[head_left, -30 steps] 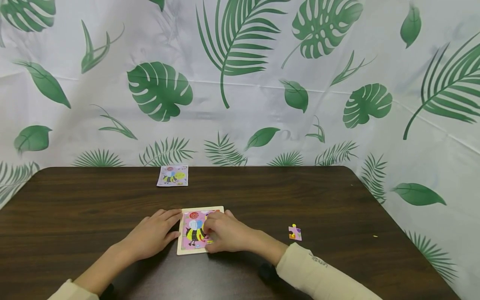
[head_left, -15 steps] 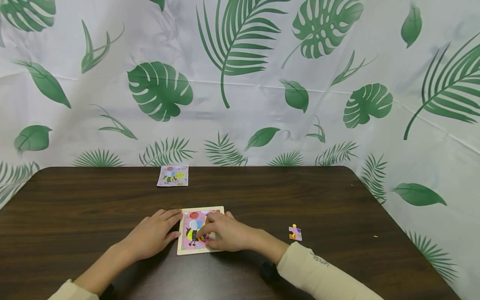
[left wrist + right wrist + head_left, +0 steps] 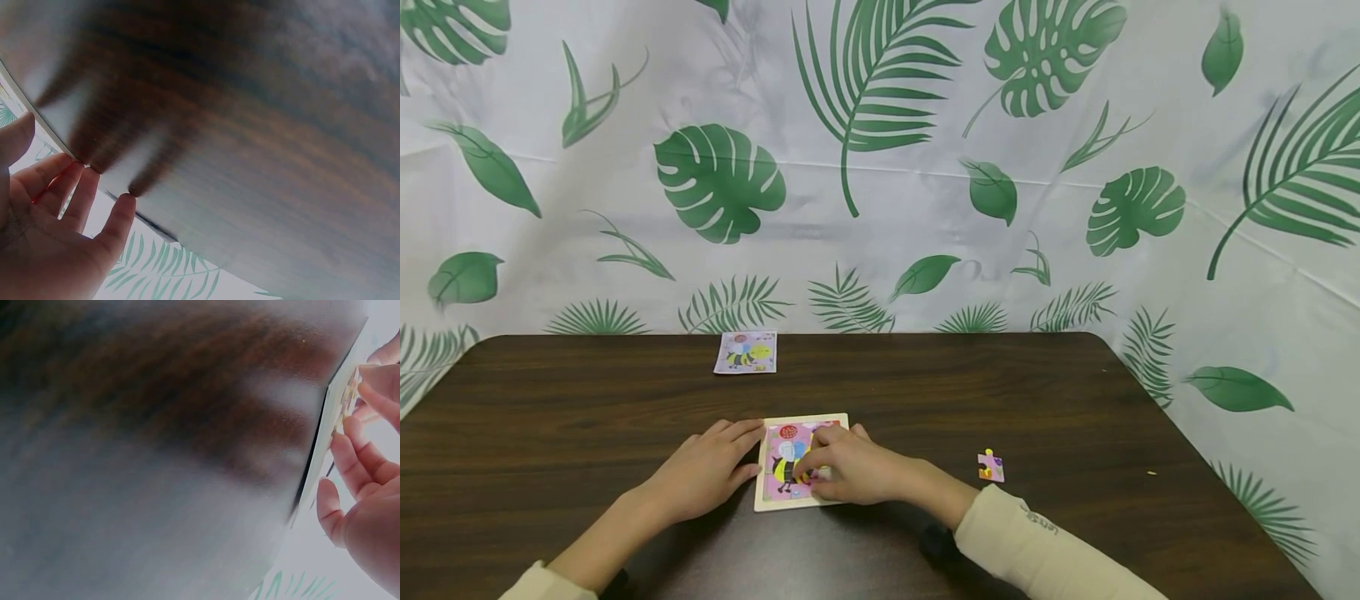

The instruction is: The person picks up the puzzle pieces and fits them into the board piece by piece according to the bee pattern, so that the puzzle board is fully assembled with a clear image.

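Note:
A jigsaw puzzle (image 3: 787, 450) with a bee picture on pink lies in a pale wooden tray (image 3: 777, 505) on the table. My left hand (image 3: 700, 471) steadies the tray's left side, its fingers nearly straight and fingertips at the rim. Over the puzzle's right part, my right hand (image 3: 857, 467) has its thumb and index finger bent around a puzzle piece, most of it hidden under the hand. The right wrist view shows that hand's fingertips (image 3: 339, 442) low at the tray's surface. A loose puzzle piece (image 3: 990, 467), pink with yellow and orange, lies to the right.
A square picture card (image 3: 746, 352) with the same bee design lies near the far edge of the dark wooden table (image 3: 925, 383). A small yellow speck (image 3: 1152, 473) is farther right. Behind hangs a white leaf-print cloth (image 3: 880, 242).
My right index finger has shifted a little left across the puzzle, and a pale patch shows between it and the thumb. The left hand, tray and loose piece stay in place.

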`<move>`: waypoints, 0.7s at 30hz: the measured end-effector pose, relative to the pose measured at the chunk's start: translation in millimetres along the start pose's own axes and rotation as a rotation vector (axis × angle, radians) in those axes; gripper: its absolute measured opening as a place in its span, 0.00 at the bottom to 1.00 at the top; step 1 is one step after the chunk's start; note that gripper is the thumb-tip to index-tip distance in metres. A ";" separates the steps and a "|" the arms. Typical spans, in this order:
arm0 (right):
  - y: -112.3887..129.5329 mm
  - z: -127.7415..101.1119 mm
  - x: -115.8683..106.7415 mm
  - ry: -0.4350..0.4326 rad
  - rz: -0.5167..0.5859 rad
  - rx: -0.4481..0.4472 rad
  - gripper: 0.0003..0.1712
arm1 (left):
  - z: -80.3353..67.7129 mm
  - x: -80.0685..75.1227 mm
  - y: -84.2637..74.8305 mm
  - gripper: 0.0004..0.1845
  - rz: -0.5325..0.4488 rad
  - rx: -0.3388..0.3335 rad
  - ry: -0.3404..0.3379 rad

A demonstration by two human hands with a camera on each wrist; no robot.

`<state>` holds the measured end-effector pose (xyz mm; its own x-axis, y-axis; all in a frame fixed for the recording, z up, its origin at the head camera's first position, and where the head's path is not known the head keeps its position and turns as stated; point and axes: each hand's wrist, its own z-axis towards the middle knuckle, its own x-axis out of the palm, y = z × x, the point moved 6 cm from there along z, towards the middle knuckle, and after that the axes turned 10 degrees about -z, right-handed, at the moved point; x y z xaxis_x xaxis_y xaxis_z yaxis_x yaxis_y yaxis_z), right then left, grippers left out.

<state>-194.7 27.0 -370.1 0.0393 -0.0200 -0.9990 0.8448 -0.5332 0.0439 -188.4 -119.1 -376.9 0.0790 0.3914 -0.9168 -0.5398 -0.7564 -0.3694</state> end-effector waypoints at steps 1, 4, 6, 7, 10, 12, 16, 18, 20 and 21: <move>-0.1 -0.2 0.0 0.002 0.007 0.000 0.13 | 0.0 0.0 0.0 0.23 0.000 0.000 0.000; -1.2 -1.1 -0.3 0.007 0.046 0.005 0.12 | 0.0 0.2 0.1 0.24 0.003 -0.002 0.000; -3.2 -1.9 -0.5 0.016 0.083 0.016 0.12 | 0.1 0.4 0.1 0.24 0.003 -0.004 0.003; -4.6 -2.3 -0.4 0.024 0.104 0.024 0.12 | 0.2 0.4 0.1 0.24 0.002 -0.005 0.004; -8.6 -5.0 -1.2 0.039 0.159 0.036 0.13 | 0.3 0.5 -0.1 0.24 0.001 -0.008 0.008; -10.5 -7.6 -3.1 0.034 0.195 0.022 0.13 | 0.3 0.3 -0.4 0.24 -0.001 -0.009 0.008; -14.2 -14.4 -9.0 0.012 0.260 -0.010 0.13 | 0.1 0.2 -0.6 0.24 -0.004 -0.016 0.016; -17.4 -18.0 -11.0 0.009 0.289 -0.001 0.13 | 0.1 0.3 -0.5 0.24 -0.005 -0.022 0.020; -21.7 -22.1 -11.7 0.009 0.309 0.019 0.13 | 0.1 0.4 -0.3 0.24 -0.005 -0.028 0.024; -24.0 -24.5 -11.8 0.013 0.316 0.033 0.13 | 0.1 0.4 -0.2 0.24 -0.004 -0.030 0.026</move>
<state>-202.4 60.7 -359.3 0.3041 -0.1790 -0.9357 0.7716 -0.5298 0.3521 -188.4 -118.7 -377.1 0.1029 0.3816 -0.9186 -0.5137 -0.7704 -0.3776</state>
